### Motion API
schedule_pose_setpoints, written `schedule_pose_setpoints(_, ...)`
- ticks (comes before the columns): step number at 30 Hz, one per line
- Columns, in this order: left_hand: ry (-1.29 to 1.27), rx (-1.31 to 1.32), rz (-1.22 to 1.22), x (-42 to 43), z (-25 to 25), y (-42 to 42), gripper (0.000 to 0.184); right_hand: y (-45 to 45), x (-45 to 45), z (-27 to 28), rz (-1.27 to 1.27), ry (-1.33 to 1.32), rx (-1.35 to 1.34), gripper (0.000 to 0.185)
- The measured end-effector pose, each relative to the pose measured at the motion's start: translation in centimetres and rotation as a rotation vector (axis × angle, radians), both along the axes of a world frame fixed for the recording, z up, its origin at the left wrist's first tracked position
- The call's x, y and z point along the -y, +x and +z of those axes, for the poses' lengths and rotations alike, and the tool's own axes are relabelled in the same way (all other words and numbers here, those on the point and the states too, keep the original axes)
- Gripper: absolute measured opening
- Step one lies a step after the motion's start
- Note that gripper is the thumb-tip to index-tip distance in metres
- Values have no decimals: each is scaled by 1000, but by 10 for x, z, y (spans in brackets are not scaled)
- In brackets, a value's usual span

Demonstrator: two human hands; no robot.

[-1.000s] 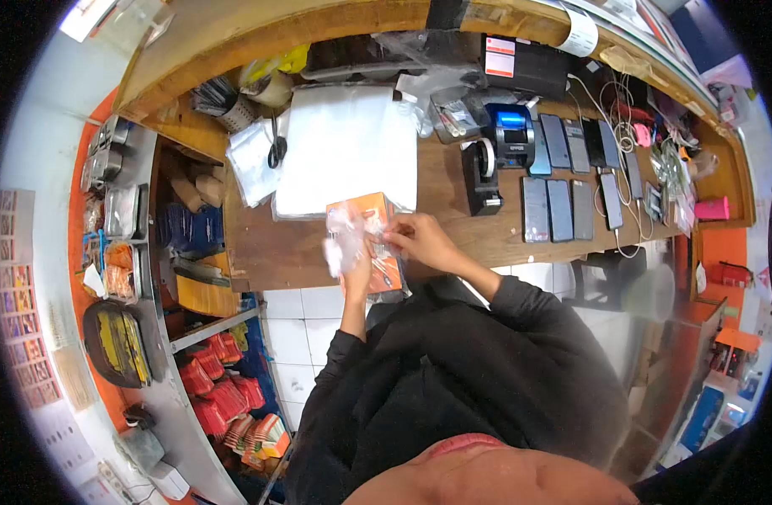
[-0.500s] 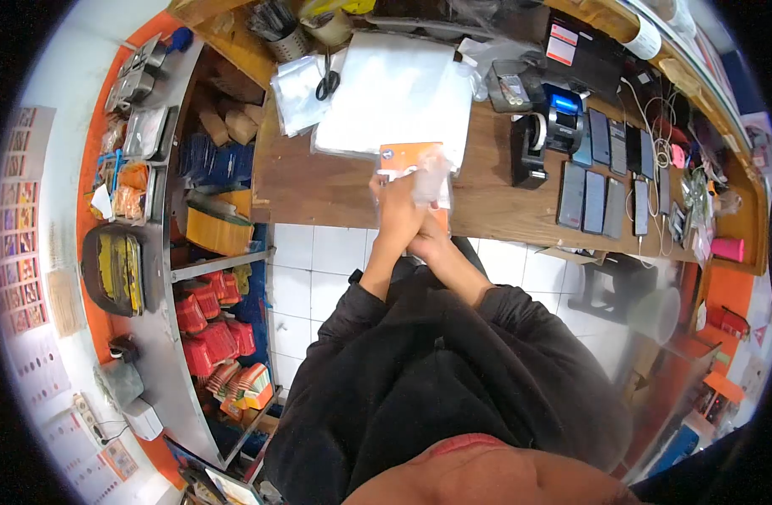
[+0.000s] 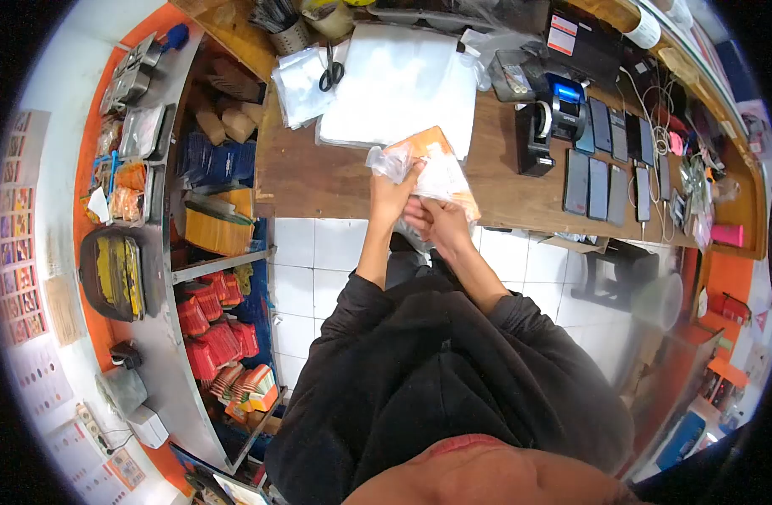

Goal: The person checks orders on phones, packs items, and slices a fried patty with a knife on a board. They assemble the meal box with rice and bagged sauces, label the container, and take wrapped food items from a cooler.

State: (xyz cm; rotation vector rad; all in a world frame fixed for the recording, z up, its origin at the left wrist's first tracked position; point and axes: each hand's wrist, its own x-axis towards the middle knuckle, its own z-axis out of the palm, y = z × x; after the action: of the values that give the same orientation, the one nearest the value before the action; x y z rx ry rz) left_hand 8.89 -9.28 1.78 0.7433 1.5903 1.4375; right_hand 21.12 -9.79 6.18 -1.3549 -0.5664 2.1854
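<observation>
An orange and white package [image 3: 436, 164] in clear plastic is tilted over the table's front edge, near the stack of clear plastic sheets [image 3: 390, 84]. My left hand [image 3: 390, 195] is closed around the package's left side, with crumpled clear plastic at its fingertips. At the package's lower edge my right hand [image 3: 443, 225] has its fingers curled against the plastic wrapping. What lies under the fingers is partly hidden.
Black scissors [image 3: 331, 74] lie on small plastic bags left of the sheets. Farther right on the table [image 3: 495, 198] are a tape dispenser [image 3: 535, 139], a small printer [image 3: 566, 105], several phones [image 3: 597, 189] and white cables. Shelves with red packets [image 3: 222, 349] stand at the left.
The package has turned from upright to slanted, its lower end now toward the right. My right hand has moved from beneath my left hand to the package's lower right, and the crumpled plastic has shifted left.
</observation>
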Motion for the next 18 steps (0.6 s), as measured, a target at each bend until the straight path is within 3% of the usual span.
schedule_pose_setpoints(1,78,-49,-14,0,-2,2,14,8,1,3,-7,-4,5,19)
schedule_pose_setpoints(3,91,-13,-32,5,-4,4,15,20,0,7,277,638,371,14)
schedule_pose_setpoints(5,98,26,-42,10,-6,6,16,32,-20,-8,236,655,361,13)
schedule_pose_setpoints(8,117,-126,-86,15,-11,5,15,31,-46,-8,115,600,181,11)
schedule_pose_setpoints(10,89,-47,-78,17,-12,5,16,21,-46,-9,177,754,440,10)
schedule_pose_setpoints(11,88,-48,-72,16,-13,4,16,17,-45,-10,182,755,438,10)
schedule_pose_setpoints(13,106,-67,-82,18,-6,4,17,14,-36,-15,93,996,509,9)
schedule_pose_setpoints(18,137,43,-83,17,-6,3,16,15,-36,-19,124,923,483,10)
